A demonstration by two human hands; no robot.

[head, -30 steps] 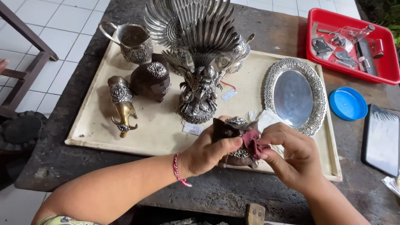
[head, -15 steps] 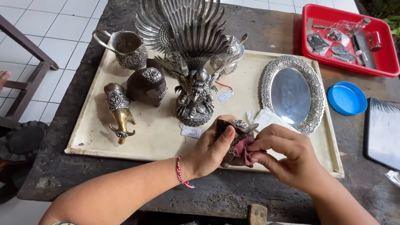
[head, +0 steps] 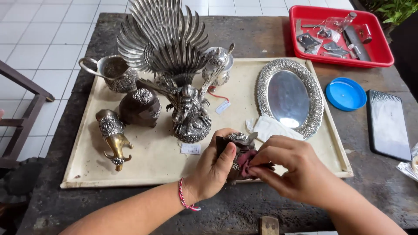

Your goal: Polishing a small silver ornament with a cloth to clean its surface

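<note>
While gripped: dark ornament (head: 235, 152) (embossed silver trim).

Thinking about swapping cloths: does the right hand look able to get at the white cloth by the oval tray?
Probably yes. The white cloth lies just beyond the right hand with nothing between, but that hand presses a pink cloth against the dark ornament.

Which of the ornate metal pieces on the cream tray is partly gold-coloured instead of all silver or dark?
The small horn-shaped piece lying at the tray's left front. Its curved lower end is gold; the winged figure, jug and oval dish are silver.
</note>
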